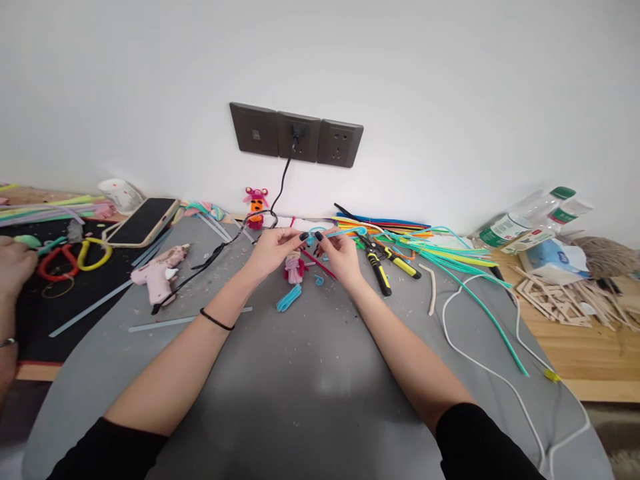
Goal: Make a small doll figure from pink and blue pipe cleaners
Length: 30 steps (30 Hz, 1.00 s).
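Both my hands meet above the far middle of the grey table. My left hand [275,250] pinches one end of a blue pipe cleaner [347,233], which is curled near the fingertips. On its other side my right hand [343,257] pinches the same pipe cleaner, with a length of it sticking out to the right. Just below my hands lie a bundled pink pipe-cleaner piece [294,267], a folded blue pipe-cleaner bundle [289,298] and a small blue coil [319,281]. A dark red pipe cleaner [320,264] passes under my fingers.
A pink glue gun [159,273] with a black cord lies left; yellow-black pliers [383,263] lie right. Colourful pipe cleaners [440,247], a white cable [475,360], bottles [520,223] and wooden sticks [560,300] fill the right. Another person's hand [15,267] is at far left, near a phone [143,222].
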Motion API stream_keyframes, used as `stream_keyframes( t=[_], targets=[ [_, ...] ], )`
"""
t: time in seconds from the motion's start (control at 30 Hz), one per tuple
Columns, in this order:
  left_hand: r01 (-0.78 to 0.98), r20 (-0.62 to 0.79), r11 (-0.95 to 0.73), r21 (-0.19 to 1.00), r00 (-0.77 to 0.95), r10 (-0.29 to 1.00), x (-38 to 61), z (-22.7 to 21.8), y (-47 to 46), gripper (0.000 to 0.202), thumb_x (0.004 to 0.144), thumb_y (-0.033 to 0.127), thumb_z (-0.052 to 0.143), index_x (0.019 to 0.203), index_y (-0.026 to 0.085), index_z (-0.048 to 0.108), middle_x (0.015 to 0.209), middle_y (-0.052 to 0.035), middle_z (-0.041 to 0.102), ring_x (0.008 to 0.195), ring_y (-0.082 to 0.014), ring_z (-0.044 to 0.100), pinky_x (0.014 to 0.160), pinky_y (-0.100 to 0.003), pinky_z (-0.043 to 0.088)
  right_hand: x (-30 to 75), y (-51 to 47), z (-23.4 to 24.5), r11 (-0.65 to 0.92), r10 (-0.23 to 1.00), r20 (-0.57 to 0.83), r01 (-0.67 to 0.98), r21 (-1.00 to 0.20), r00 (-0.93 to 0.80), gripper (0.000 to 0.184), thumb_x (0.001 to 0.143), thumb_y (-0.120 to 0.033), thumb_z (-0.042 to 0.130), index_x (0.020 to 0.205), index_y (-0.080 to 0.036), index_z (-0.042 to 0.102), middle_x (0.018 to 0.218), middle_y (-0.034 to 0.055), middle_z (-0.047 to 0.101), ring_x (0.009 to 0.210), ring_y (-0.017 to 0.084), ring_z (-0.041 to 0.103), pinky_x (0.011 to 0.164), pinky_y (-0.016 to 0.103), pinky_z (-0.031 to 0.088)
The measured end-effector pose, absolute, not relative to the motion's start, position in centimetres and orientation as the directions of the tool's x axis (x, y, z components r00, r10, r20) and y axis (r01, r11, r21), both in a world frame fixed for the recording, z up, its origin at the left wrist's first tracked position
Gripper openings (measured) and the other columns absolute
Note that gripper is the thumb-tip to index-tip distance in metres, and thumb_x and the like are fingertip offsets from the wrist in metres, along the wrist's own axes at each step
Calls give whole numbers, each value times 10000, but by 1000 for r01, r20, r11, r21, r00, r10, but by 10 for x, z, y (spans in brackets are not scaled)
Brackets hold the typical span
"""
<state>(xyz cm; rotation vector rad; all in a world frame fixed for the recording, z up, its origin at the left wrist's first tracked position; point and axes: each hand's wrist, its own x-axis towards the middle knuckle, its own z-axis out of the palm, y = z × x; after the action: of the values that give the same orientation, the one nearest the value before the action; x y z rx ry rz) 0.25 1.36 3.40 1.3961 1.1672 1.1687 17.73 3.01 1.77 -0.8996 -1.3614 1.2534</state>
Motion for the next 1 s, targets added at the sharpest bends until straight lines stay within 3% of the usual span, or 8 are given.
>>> stream_keyframes(
  t=[0.17,0.3,0.47,0.6,0.77,0.87,1.0],
  targets=[
    [254,110,-146,956,148,983,-5,36,13,428,700,537,794,876,148,774,831,-91,767,727,-207,673,662,-301,534,178,30,11,255,941,248,1,-967,-229,419,796,-641,706,827,-238,595,649,-19,589,578,158,561,560,296,453],
    [293,130,-173,940,160,978,-5,35,12,322,701,459,769,822,161,765,799,-74,763,721,-201,672,651,-290,531,177,30,11,235,942,228,-1,-972,-246,427,783,-644,709,838,-235,599,683,-11,619,619,165,591,586,298,478],
    [202,122,-146,968,124,985,-4,36,13,392,681,511,803,822,149,756,799,-78,758,709,-188,657,659,-291,522,176,28,20,172,956,183,-70,-983,-230,505,730,-708,737,809,-231,594,648,-16,614,591,160,584,590,307,501],
    [29,101,-101,994,10,995,7,31,14,550,567,608,876,824,139,746,821,-90,755,745,-193,658,684,-297,519,175,26,23,128,959,161,-152,-980,-233,538,682,-719,781,804,-224,609,657,-12,625,595,157,595,614,312,523],
    [-131,52,-66,989,-103,993,23,20,12,657,516,690,877,860,146,744,775,-70,729,682,-163,620,606,-271,471,173,25,18,77,975,121,-231,-970,-185,550,667,-711,786,821,-220,592,674,-22,625,602,141,592,636,299,530],
    [-94,40,-47,994,-72,997,21,21,11,668,563,720,841,889,144,753,787,-81,738,688,-177,635,602,-280,482,174,27,18,94,980,129,-219,-971,-152,536,679,-691,783,841,-220,587,662,-23,617,592,144,588,634,304,531],
    [131,177,-171,977,-42,983,9,29,11,582,712,691,756,928,151,774,897,-101,776,831,-233,694,752,-324,550,178,30,18,158,968,174,-100,-982,-179,486,726,-675,753,835,-230,592,628,-21,596,574,160,579,598,313,507]
  ],
)
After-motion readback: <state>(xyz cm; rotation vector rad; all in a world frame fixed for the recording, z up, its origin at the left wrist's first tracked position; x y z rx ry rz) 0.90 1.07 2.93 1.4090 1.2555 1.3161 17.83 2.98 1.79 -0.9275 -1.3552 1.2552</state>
